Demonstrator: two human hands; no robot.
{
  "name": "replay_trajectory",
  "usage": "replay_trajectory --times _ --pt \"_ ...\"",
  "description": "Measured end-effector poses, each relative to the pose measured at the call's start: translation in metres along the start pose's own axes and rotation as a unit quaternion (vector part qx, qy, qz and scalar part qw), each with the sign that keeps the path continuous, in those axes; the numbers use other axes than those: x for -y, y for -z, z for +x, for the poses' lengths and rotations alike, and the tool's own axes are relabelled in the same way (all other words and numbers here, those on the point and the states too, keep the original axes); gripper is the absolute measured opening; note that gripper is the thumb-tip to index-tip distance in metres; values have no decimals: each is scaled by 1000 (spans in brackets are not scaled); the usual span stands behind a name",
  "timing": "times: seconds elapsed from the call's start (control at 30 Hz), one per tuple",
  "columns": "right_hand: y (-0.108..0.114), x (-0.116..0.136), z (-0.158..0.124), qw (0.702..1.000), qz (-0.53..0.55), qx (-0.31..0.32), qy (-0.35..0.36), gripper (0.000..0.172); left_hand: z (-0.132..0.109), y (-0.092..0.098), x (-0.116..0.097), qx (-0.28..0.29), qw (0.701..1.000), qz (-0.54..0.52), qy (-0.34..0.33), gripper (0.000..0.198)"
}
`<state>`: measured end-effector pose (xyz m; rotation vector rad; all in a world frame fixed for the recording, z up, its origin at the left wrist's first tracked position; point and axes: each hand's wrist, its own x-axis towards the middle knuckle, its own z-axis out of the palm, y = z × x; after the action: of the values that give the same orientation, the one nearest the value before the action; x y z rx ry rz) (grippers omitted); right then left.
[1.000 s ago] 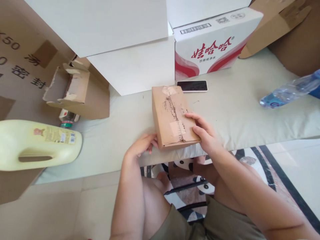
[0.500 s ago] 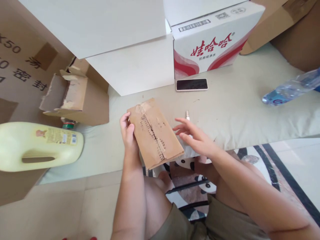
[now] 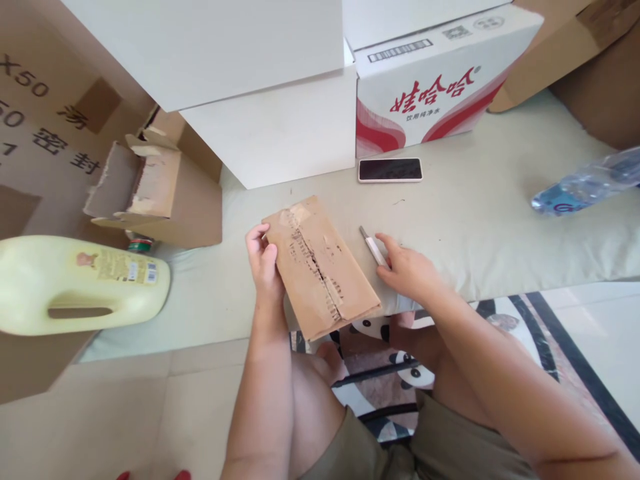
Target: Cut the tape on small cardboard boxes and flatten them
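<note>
Gripping the small cardboard box (image 3: 323,263) near its far left corner, the left hand (image 3: 263,263) lays its thumb on the top face and wraps its other fingers round the edge, closed on the card. The box sits aslant in front of the person, its near end reaching past the front edge of the counter (image 3: 465,200) in this view; whether it rests on the cloth there cannot be told. It will probably handle as light and fairly stiff, though its contents are hidden. Dry card should give good friction; the ragged seam (image 3: 315,262) down the top looks weak, so the folded side edges seem the better hold.

The right hand (image 3: 413,270) has thumb and forefinger slightly parted at the near end of a slim tool (image 3: 374,249); whether they grip it is unclear. Its white handle is likely hard, smooth and light, and the place to take hold, clear of the grey tip, which may be sharp.
</note>
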<state>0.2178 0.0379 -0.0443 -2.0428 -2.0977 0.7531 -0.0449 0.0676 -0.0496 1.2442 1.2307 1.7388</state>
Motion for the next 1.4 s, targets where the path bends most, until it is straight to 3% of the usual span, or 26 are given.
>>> replay_trajectory --times 0.23,0.33,0.43,0.57,0.73,0.83,0.9,1.03,1.1,1.3,1.4 --pt "0 -2 3 994 105 -3 23 71 -3 -3 -1 -6 1000 16 -10 56" --pt "0 -1 2 979 199 -11 33 58 -8 -6 -3 -15 1000 17 -18 52" --pt "1 0 1 937 348 -22 28 46 -14 -9 -1 -20 999 28 -29 50" --pt "9 2 3 841 528 -104 57 43 -26 -14 3 30 995 73 -60 48" --pt "32 4 -2 823 520 -220 70 27 -39 -27 -1 109 961 169 -188 49" --pt "48 7 -12 808 517 -267 91 24 -43 -33 -7 139 944 191 -229 50" --pt "56 11 -21 807 527 -244 105 27 -45 -36 -11 165 936 198 -240 48" --pt "65 21 -35 832 525 -109 141 42 -50 -42 -14 190 929 187 -256 43" --pt "65 24 -37 849 505 -64 143 40 -53 -46 -14 189 929 182 -259 42" --pt "64 24 -37 898 406 -107 128 12 -56 -51 -13 177 930 195 -255 43" --pt "64 25 -37 907 380 -97 151 12 -56 -51 -12 174 931 188 -259 43"
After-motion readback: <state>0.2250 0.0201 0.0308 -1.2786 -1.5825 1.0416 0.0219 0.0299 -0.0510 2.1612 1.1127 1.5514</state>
